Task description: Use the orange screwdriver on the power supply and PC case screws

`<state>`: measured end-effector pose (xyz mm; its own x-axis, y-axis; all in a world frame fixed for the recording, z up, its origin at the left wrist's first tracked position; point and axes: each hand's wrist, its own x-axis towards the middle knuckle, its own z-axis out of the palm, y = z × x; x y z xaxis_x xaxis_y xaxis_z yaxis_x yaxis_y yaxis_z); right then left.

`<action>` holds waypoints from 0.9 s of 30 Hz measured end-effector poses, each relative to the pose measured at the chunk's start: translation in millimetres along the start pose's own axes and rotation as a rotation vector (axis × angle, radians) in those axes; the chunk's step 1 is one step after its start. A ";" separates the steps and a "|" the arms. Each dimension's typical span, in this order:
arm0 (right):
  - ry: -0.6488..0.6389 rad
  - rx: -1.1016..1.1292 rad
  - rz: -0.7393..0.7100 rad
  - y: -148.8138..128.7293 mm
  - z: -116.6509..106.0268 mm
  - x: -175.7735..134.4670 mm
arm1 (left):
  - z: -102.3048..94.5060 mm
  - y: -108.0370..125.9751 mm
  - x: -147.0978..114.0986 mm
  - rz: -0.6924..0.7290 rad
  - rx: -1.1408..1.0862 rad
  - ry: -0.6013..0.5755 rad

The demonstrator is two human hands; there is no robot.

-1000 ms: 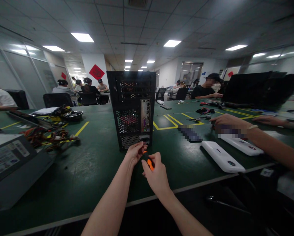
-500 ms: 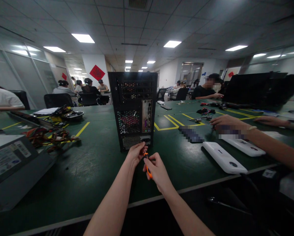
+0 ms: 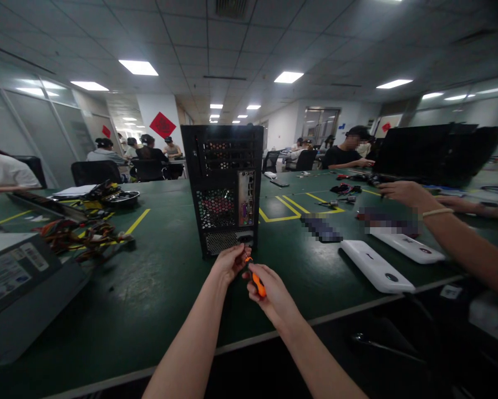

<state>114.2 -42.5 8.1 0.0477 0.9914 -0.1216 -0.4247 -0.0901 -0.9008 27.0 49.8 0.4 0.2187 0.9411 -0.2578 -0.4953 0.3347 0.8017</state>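
Note:
A black computer tower case [image 3: 191,183] stands upright on the green table, its back panel with ports and vents facing me. Low on that panel, near the power socket, my left hand [image 3: 229,264] has its fingers pinched by the tip of a screwdriver; whatever lies between them is too small to make out. My right hand [image 3: 272,292] is closed around the orange and black handle of the screwdriver [image 3: 257,281], which slants up and left toward the bottom of the case. The screwdriver's tip is partly hidden by my left fingers.
At left sit a grey power supply [image 3: 14,271], tangled cables [image 3: 103,233] and a metal bowl [image 3: 124,198]. To the right lie a phone [image 3: 321,228], white devices [image 3: 376,266] and loose tools [image 3: 342,200]. A co-worker's arm [image 3: 452,227] reaches in there.
The screwdriver's handle has tilted further right, and my right hand has shifted slightly right with it. My left hand stays by the case. The co-worker's hand at right has lifted away over the table.

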 end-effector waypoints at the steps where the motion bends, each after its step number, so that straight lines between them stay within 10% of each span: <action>1: 0.035 -0.133 -0.079 1.5 -1.3 -1.9 | 0.6 -0.4 0.9 0.005 0.001 0.007; 8: 0.170 -1.137 -0.908 0.8 -4.1 -20.1 | 0.8 -1.9 2.9 0.022 -0.032 0.016; 27: 0.329 -1.647 -0.914 -2.3 2.5 -11.4 | 2.8 -8.2 5.9 0.135 0.019 -0.015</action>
<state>112.4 -53.3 12.6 -0.0436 0.7450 0.6657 0.9704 0.1899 -0.1490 34.7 52.4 -6.1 0.1635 0.9767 -0.1391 -0.5050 0.2040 0.8386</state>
